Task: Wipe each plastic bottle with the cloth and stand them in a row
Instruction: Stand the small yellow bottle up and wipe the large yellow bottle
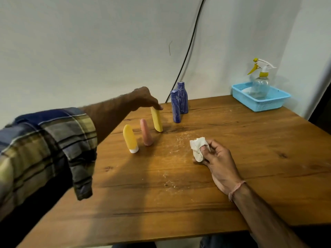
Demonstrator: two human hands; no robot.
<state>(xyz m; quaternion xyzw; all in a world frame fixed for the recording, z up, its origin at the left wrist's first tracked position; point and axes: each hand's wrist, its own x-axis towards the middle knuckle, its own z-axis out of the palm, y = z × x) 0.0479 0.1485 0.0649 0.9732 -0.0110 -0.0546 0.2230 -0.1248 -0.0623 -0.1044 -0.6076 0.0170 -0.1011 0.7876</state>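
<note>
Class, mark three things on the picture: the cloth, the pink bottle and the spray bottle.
cloth [197, 146]: head view, on its crumpled middle.
pink bottle [146, 132]: head view, on the middle of its body.
spray bottle [260, 85]: head view, on its clear belly.

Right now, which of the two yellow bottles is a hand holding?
The farther yellow bottle, beside the blue bottles: the left hand holds its top. The nearer yellow bottle, white cap down, stands untouched.

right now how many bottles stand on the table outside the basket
5: white-capped yellow bottle nearest, pink bottle, far yellow bottle under left hand, front blue bottle, rear blue bottle; none seems hidden
</note>
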